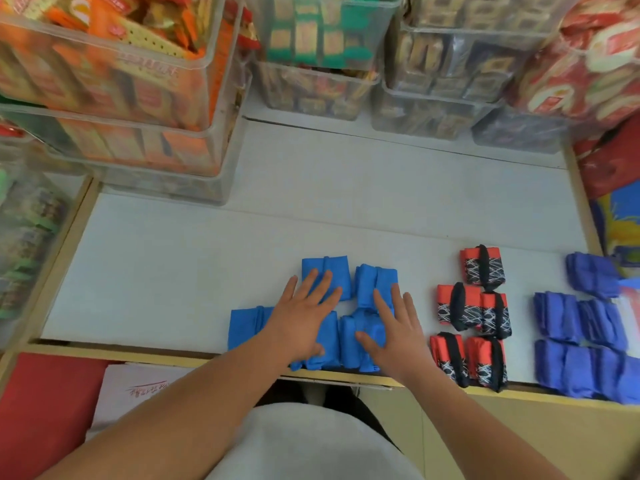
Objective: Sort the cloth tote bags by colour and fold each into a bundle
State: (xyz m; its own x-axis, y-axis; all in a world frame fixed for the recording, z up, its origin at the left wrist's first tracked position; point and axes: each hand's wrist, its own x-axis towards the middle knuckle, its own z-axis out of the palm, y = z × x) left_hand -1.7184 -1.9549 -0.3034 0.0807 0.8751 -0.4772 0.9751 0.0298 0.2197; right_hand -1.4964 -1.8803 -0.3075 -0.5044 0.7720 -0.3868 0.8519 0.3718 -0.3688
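Head view: left hand [303, 317], right hand [394, 332] flat, fingers spread, pressing bright-blue bundles [325, 271].

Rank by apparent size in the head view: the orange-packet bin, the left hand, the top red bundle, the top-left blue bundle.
1. orange-packet bin, by far largest.
2. left hand.
3. top-left blue bundle and top red bundle look alike; the hand hides part of the blue one, so unranked.

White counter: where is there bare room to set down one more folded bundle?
Bare: on the white counter, the left stretch from its wooden edge to the bright blue bundles, and the wide strip between the bundles and the clear snack bins. Crowded: the front right, with red-and-black bundles and purple-blue bundles.
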